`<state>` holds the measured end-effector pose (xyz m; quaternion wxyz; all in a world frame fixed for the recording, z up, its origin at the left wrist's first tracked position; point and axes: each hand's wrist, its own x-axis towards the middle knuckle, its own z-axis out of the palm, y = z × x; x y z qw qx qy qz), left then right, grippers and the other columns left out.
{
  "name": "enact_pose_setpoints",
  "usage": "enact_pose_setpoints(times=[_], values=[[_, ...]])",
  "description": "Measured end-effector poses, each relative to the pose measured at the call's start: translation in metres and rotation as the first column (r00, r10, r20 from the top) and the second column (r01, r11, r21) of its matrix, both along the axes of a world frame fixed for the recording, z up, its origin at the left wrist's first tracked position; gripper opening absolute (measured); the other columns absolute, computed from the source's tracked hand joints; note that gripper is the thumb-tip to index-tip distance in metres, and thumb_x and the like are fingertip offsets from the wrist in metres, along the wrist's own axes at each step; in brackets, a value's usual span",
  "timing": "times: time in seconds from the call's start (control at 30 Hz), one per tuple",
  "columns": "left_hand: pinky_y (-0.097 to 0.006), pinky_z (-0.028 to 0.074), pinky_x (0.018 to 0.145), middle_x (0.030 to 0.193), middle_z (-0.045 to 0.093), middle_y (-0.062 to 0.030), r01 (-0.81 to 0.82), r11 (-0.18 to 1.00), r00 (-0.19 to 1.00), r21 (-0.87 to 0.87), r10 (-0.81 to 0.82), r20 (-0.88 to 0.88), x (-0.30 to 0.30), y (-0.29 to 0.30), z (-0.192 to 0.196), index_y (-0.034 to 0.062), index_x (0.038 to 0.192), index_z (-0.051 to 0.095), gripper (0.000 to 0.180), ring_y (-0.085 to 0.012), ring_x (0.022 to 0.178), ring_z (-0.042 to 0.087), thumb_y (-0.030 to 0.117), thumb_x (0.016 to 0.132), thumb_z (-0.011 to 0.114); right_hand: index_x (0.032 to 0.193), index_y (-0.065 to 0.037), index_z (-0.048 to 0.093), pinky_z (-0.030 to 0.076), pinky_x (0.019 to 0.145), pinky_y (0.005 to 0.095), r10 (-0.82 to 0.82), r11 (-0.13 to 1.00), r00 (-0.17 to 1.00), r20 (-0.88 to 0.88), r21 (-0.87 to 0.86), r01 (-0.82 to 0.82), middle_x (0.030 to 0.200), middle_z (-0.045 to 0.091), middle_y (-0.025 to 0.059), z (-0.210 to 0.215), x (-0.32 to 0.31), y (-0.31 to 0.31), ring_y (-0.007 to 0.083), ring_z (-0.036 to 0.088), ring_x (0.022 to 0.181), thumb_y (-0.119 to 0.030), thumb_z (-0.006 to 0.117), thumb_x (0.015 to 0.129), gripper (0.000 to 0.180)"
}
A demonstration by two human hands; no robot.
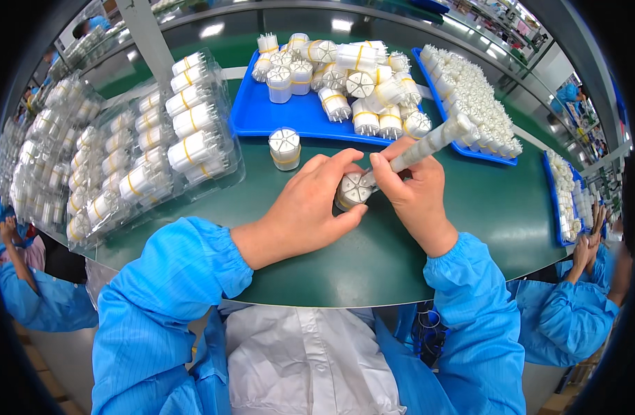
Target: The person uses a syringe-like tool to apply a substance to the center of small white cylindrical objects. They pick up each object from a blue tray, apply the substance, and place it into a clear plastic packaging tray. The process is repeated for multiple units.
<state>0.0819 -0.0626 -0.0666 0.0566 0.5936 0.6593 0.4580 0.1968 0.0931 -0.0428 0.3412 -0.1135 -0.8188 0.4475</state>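
Observation:
My left hand curls its thumb and fingers around a round bundle of white wedge-shaped pieces, standing with its divided top face up on the table. My right hand grips a whitish pen-like tool that slants up to the right. Its lower end is at the right edge of the bundle's top; whether it touches is hard to tell. Just beyond my left hand stands a similar bundle with a yellow band, apart from both hands.
Ahead, a blue tray holds a heap of banded bundles. Another blue tray, packed with small white pieces, lies to its right. Clear plastic trays of bundles are stacked at left on the green table. Other people in blue sleeves sit either side.

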Motion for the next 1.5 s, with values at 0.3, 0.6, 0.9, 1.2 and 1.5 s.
enact_pose_setpoints(times=[0.3, 0.6, 0.9, 1.2, 1.5], values=[[-0.035, 0.052, 0.085, 0.117, 0.064, -0.0138, -0.059, 0.998, 0.996, -0.02, 0.06, 0.059, -0.002, 0.001, -0.002, 0.0019, 0.137, 0.044, 0.068, -0.0259, 0.102, 0.063, 0.011, 0.079, 0.079, 0.084, -0.001, 0.066, 0.044, 0.055, 0.0249, 0.0, 0.999, 0.998, -0.056, -0.037, -0.002, 0.073, 0.063, 0.002, 0.003, 0.002, 0.003, 0.0073, 0.056, 0.063, -0.011, 0.074, 0.089, 0.015], [-0.038, 0.052, 0.091, 0.118, 0.064, -0.0152, 0.025, 1.0, 0.991, -0.008, -0.024, 0.13, 0.0, 0.002, -0.003, 0.0015, 0.137, 0.042, 0.066, -0.0285, 0.105, 0.063, 0.008, 0.08, 0.074, 0.083, -0.002, 0.065, 0.044, 0.055, 0.0241, 0.049, 0.993, 0.998, -0.041, -0.107, -0.053, 0.072, 0.063, 0.0013, -0.005, -0.001, 0.005, 0.0061, 0.056, 0.063, -0.012, 0.073, 0.09, 0.014], [-0.036, 0.052, 0.089, 0.119, 0.061, -0.0145, -0.041, 0.998, 0.999, -0.048, 0.041, -0.002, 0.0, 0.002, 0.0, 0.002, 0.138, 0.044, 0.069, -0.0267, 0.108, 0.062, 0.011, 0.079, 0.078, 0.083, -0.002, 0.065, 0.044, 0.056, 0.0246, 0.002, 0.993, 0.994, -0.112, -0.117, -0.015, 0.072, 0.063, 0.0012, 0.0, -0.001, 0.007, 0.0065, 0.056, 0.063, -0.011, 0.073, 0.09, 0.014], [-0.036, 0.051, 0.09, 0.118, 0.061, -0.0133, 0.023, 1.0, 0.999, -0.012, -0.023, 0.034, -0.001, 0.002, 0.0, 0.0032, 0.141, 0.041, 0.073, -0.0271, 0.111, 0.06, 0.013, 0.079, 0.078, 0.082, -0.002, 0.065, 0.044, 0.056, 0.0245, 0.062, 0.994, 0.998, -0.023, -0.088, -0.064, 0.074, 0.063, 0.0011, -0.003, -0.001, 0.005, 0.0064, 0.056, 0.063, -0.011, 0.074, 0.089, 0.014], [-0.037, 0.05, 0.091, 0.121, 0.061, -0.013, 0.023, 0.999, 0.998, -0.043, -0.02, 0.062, -0.002, 0.001, 0.0, 0.0028, 0.141, 0.04, 0.071, -0.0266, 0.11, 0.06, 0.009, 0.08, 0.075, 0.083, -0.001, 0.066, 0.044, 0.056, 0.0247, 0.022, 0.996, 0.992, -0.125, -0.088, -0.033, 0.074, 0.063, 0.0023, -0.004, -0.001, 0.012, 0.0072, 0.056, 0.063, -0.011, 0.073, 0.089, 0.014]])
